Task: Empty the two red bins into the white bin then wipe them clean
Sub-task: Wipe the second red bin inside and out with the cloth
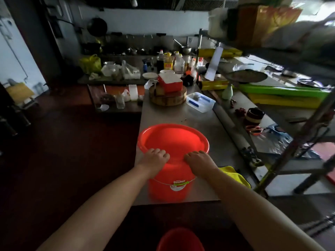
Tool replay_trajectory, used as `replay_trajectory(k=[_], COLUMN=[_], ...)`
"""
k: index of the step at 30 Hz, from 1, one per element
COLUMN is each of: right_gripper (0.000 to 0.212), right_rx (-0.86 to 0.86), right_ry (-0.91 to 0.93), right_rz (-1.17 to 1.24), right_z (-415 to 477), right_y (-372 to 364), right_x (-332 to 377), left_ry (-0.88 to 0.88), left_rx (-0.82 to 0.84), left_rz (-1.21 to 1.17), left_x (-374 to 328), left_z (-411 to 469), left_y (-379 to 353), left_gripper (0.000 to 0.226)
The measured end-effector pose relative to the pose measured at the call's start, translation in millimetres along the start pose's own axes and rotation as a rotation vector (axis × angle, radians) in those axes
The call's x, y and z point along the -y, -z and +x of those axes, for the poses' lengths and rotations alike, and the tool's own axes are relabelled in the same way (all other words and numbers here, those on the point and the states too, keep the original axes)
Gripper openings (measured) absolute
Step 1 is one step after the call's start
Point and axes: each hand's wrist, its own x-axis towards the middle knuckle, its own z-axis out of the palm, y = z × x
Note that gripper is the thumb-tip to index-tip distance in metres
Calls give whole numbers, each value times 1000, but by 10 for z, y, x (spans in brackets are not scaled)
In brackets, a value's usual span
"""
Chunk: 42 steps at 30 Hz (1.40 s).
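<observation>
Gripping bin point(174, 140): left hand point(155, 157), right hand point(198, 158)

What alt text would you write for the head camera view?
A left hand and right hand grip the near rim of a red bucket standing on a steel counter, a yellow cloth beside it. A second red bin shows at the bottom edge.

left grip point(154, 158), right grip point(199, 159): fingertips hidden inside rim of red bin point(170, 189) | bin label point(178, 184): small print blurred | second red bin point(180, 240): cut off by bottom edge | yellow cloth point(235, 175) — partly behind right forearm | shelf goods point(262, 20) — blurred
</observation>
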Motion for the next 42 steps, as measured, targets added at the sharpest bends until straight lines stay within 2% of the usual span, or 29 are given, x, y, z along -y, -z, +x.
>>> replay_trajectory(k=[6, 12, 15, 17, 21, 25, 27, 32, 37, 39, 42], right_gripper=[24, 31, 52, 61, 56, 27, 18, 15, 20, 25, 23], right_rx=[50, 297, 462, 533, 432, 225, 171, 60, 107, 146, 149], right_ry=[57, 86, 111, 110, -17, -124, -163, -278, -479, -565, -640], right_rz=[58, 159, 214, 271, 364, 369, 359, 366, 342, 336, 366], right_z=[312, 410, 459, 507, 571, 511, 426, 156, -268, -440, -663], right_y=[-352, -369, -238, -162, -55, -54, -61, 34, 3, -37, -104], right_x=[184, 113, 52, 7, -174, -422, -529, -834, -1271, -1454, -1762], left_ry=[23, 25, 14, 65, 170, 221, 223, 163, 68, 16, -84], left_rx=[75, 229, 315, 293, 246, 151, 87, -50, -176, -193, -169], left_rz=[-75, -209, -317, -407, -509, -490, -461, -428, -444, -464, -420], left_x=[161, 152, 195, 209, 238, 213, 176, -12, -425, -652, -995], left_z=[-57, -127, -152, -146, -90, 57, 206, 723, 1275, 1483, 1783], left_y=[-548, -686, -600, -550, -468, -343, -297, -156, 115, 239, 359], left_gripper=[35, 35, 64, 71, 62, 45, 37, 28, 25, 25, 25])
